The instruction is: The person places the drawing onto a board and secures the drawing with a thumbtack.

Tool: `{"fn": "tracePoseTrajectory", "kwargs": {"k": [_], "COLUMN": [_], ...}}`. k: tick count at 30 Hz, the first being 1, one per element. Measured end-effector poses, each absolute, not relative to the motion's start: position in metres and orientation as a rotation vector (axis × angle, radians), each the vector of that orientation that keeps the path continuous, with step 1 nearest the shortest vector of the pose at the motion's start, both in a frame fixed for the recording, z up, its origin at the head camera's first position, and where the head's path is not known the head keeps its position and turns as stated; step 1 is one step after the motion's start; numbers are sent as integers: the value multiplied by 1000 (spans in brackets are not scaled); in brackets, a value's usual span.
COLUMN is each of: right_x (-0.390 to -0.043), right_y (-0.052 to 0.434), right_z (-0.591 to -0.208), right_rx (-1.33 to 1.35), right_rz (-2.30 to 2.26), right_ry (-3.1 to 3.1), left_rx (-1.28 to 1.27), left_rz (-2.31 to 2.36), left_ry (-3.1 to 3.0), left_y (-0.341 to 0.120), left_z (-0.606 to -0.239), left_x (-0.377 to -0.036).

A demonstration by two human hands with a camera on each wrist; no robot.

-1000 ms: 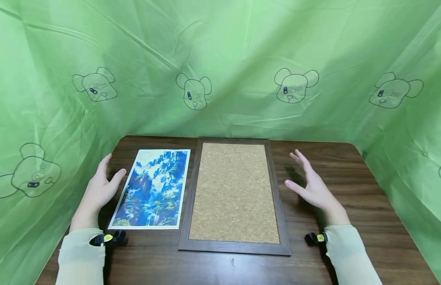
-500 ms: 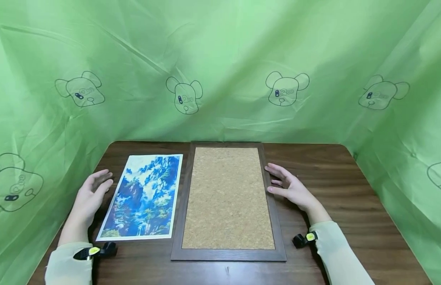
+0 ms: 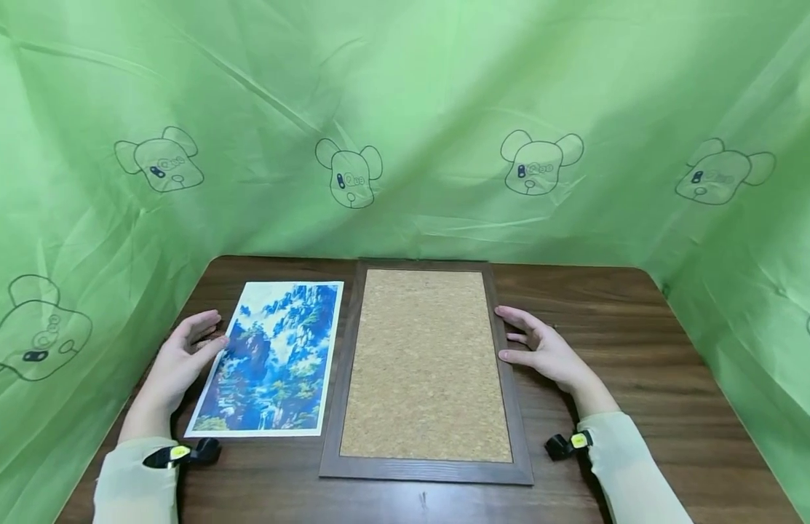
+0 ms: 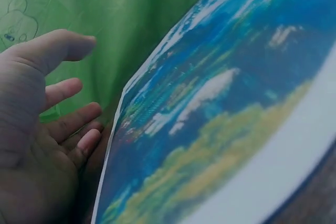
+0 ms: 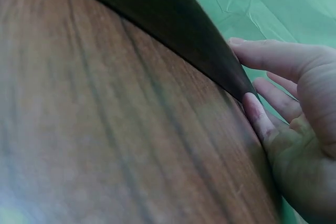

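A blue landscape print [image 3: 274,356] with a white border lies flat on the left of the table. My left hand [image 3: 175,367] is beside its left edge, the thumb reaching over the border in the head view. In the left wrist view the left fingers [image 4: 73,114] are loosely bent next to the paper's edge and hold nothing. Right of the print lies a dark wooden frame with a cork board [image 3: 427,364]. My right hand [image 3: 545,353] touches the frame's right side with its fingertips; the right wrist view shows thumb and fingers against the frame's side [image 5: 194,40].
Both things rest on a dark wood-grain table [image 3: 614,327]. Green cloth [image 3: 431,87] with bear-head outlines hangs behind and at both sides. A small black wrist camera sits at the left cuff [image 3: 207,451], another at the right cuff [image 3: 558,447].
My right hand has moved left from open air to the frame's right edge. My left hand first lowered and drew away, then came right to the print's edge. The head view has shifted slightly.
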State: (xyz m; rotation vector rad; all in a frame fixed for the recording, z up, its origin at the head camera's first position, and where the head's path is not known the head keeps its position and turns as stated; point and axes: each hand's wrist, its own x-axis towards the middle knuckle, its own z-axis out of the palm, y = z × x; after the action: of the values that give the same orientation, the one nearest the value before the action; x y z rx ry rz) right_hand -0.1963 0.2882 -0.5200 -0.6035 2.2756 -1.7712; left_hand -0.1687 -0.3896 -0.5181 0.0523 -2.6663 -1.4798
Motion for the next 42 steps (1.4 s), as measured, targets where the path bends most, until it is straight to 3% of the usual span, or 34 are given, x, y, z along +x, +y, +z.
{"fn": "tracePoseTrajectory", "kwargs": {"k": [14, 30, 42], "right_x": [-196, -195, -194], "right_y": [291, 289, 288], "right_z": [-523, -519, -519], "right_rx": [-594, -574, -585], "right_rz": [-1758, -1756, -1764], "right_ry": [2273, 2279, 2272], "left_rx": [-50, -84, 95], "left_rz": [-1122, -1215, -1159], "left_ry": [-3060, -3019, -2863], "left_y": [-376, -374, -362], "left_z": [-510, -510, -505], "left_x": [-174, -176, -178]}}
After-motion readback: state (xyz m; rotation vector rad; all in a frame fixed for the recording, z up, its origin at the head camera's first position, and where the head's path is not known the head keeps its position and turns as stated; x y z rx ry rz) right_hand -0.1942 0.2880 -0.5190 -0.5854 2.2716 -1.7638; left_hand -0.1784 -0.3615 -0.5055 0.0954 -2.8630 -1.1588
